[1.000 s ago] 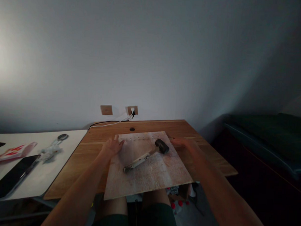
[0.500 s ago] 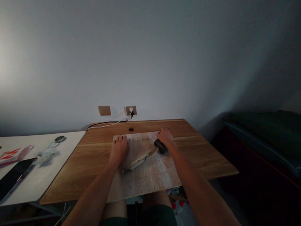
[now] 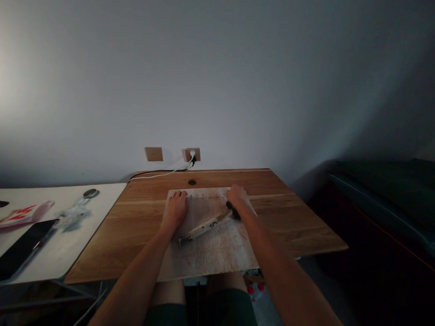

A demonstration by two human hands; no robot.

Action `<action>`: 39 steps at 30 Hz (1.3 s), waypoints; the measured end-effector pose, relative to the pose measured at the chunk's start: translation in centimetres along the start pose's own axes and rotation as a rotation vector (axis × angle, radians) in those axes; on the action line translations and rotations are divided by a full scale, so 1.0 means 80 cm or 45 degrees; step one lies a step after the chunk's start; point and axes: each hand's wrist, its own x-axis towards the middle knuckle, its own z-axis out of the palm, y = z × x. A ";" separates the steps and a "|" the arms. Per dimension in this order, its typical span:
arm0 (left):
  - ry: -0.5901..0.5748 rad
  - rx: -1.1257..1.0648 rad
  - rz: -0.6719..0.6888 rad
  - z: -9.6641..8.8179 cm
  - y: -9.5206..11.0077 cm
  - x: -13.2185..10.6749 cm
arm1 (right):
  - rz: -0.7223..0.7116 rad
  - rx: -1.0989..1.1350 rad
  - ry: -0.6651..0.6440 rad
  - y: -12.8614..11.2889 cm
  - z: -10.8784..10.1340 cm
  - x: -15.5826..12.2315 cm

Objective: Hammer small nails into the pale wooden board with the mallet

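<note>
A pale, worn wooden board (image 3: 214,253) lies on the brown tabletop, its near end jutting past the front edge. A row of small nails (image 3: 207,196) runs along its far side. My left hand (image 3: 178,210) grips the board's far left corner, fingers bent at the edge. At the far right corner, my right hand (image 3: 237,198) is closed on the board; its fingertips are partly hidden. Between my hands a hammer (image 3: 205,227) rests slantwise on the board, its black head beside my right wrist and its pale, marked handle pointing toward the near left.
The wooden tabletop (image 3: 290,222) meets the wall, where a plug and cables sit in an outlet (image 3: 192,154). On the white table (image 3: 105,202) at left are a black phone (image 3: 21,251), a red-and-white packet (image 3: 25,215), crumpled clear plastic (image 3: 73,217) and a round dark object (image 3: 91,193).
The hammer's head has turned and now looks narrower, while the hammer stays on the board. Both hands keep to the far corners. The whole view has shifted slightly.
</note>
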 end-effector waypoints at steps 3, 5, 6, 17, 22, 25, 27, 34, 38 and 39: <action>-0.005 -0.058 0.032 0.004 -0.004 0.002 | -0.049 -0.019 0.025 0.001 0.003 0.002; -0.001 -0.079 0.050 0.004 -0.006 0.003 | -0.088 -0.031 0.044 0.002 0.004 0.003; 0.008 -0.088 0.057 0.005 -0.006 0.003 | -0.111 -0.037 0.054 0.002 0.004 0.002; 0.112 -0.114 0.167 0.012 -0.003 0.003 | -0.532 -0.084 0.105 -0.006 -0.007 -0.013; 0.116 -0.087 0.193 0.014 0.002 0.004 | -0.468 -0.118 0.116 -0.004 -0.006 -0.012; 0.049 -0.087 0.189 0.016 0.001 0.004 | -0.400 -0.144 0.072 -0.005 -0.004 -0.008; 0.016 -0.107 0.196 0.016 -0.002 0.005 | -0.372 -0.160 0.031 -0.006 -0.001 -0.005; -0.008 -0.148 0.096 0.011 -0.005 0.006 | -0.468 -0.158 -0.027 -0.007 0.007 0.007; -0.030 -0.149 0.025 0.007 -0.002 0.007 | -0.628 -0.132 -0.043 -0.004 0.007 0.010; -0.033 -0.147 0.021 0.006 -0.002 0.007 | -0.663 -0.127 -0.050 -0.003 0.007 0.010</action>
